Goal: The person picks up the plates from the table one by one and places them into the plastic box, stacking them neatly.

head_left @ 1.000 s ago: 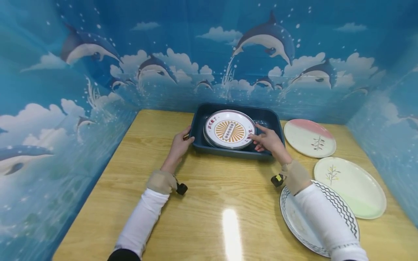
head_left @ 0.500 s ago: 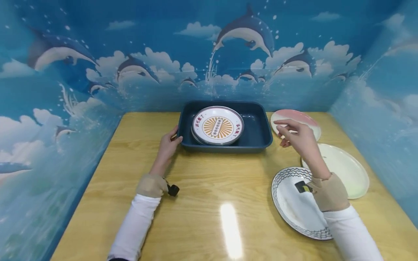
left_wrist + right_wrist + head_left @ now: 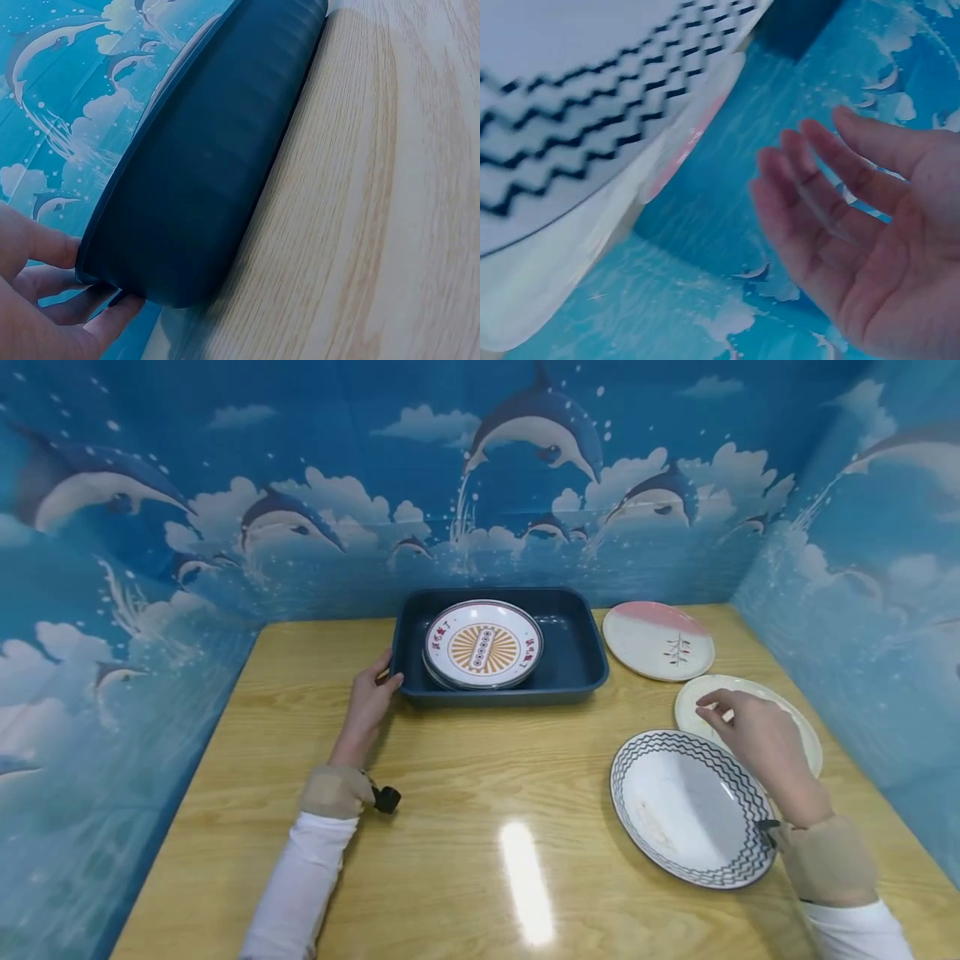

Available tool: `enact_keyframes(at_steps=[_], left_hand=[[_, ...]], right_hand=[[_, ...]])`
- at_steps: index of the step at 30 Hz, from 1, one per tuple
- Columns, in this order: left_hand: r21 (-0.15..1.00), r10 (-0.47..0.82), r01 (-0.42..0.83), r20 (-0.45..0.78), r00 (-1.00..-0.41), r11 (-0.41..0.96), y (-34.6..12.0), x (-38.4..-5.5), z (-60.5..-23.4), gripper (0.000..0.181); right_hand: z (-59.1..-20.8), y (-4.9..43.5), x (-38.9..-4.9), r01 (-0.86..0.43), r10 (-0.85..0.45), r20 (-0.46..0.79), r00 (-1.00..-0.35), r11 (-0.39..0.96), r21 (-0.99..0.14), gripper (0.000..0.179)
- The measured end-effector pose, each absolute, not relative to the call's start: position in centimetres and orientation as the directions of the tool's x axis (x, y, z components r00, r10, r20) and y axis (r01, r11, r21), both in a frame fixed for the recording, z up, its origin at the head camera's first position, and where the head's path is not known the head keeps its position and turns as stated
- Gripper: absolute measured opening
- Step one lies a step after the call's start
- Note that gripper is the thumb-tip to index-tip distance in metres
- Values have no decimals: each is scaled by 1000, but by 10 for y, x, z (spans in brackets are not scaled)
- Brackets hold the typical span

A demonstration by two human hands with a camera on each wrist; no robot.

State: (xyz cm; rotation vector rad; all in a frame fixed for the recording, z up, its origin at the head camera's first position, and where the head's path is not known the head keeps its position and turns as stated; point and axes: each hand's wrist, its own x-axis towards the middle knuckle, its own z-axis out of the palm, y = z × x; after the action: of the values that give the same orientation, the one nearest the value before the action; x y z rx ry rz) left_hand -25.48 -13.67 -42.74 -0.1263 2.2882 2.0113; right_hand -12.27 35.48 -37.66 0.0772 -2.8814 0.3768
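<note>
My left hand (image 3: 367, 693) grips the front left corner of a dark blue rectangular tray (image 3: 567, 647); in the left wrist view the thumb and fingers pinch its rim (image 3: 112, 180). A stack of round white plates (image 3: 483, 643) lies in the tray's left part, the top one with an orange sunburst and red lettering. My right hand (image 3: 757, 739) holds nothing and hovers with loosely bent fingers over a pale green oval plate (image 3: 690, 706), partly hiding it. Beside it lies a white oval plate (image 3: 682, 810) with black zigzag lines round its rim.
A cream and pink plate (image 3: 652, 639) with a twig pattern lies right of the tray. All stand on a wooden table (image 3: 435, 827). A blue dolphin-print curtain (image 3: 337, 560) closes off the back and both sides.
My right hand has let go of the plate stack in the tray and moved right and nearer, over the oval plate. My left hand stays at the tray. The head view has shifted.
</note>
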Motion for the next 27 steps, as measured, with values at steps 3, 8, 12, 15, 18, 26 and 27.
enact_keyframes(at_steps=[3, 8, 12, 15, 18, 26, 27], left_hand=[[983, 1, -125, -127, -992, 133, -136, -254, -427, 57], [984, -3, -129, -130, -992, 120, -136, -256, -427, 57], [983, -9, -131, -131, -991, 127, -137, -256, -428, 57], [984, -3, -125, -126, -992, 128, -138, -256, -427, 57], [985, 0, -118, -119, -993, 126, -139, -256, -427, 57], [984, 2, -125, -126, -992, 123, -139, -256, -426, 56], [985, 3, -128, -129, -992, 119, -139, -256, -427, 56]], right_hand=[[-382, 366, -118, -56, -29, 114, -993, 969, -241, 19], [-386, 380, -114, -13, -47, -142, -989, 973, -229, 25], [-389, 389, -117, -2, -56, -231, -971, 973, -229, 25], [-389, 394, -124, -10, -82, -296, -952, 971, -239, 25], [-388, 398, -131, -1, -116, -388, -914, 958, -286, 26], [-386, 406, -147, 60, -160, -566, -809, 935, -349, 43], [-387, 407, -148, 66, -157, -577, -801, 936, -347, 45]])
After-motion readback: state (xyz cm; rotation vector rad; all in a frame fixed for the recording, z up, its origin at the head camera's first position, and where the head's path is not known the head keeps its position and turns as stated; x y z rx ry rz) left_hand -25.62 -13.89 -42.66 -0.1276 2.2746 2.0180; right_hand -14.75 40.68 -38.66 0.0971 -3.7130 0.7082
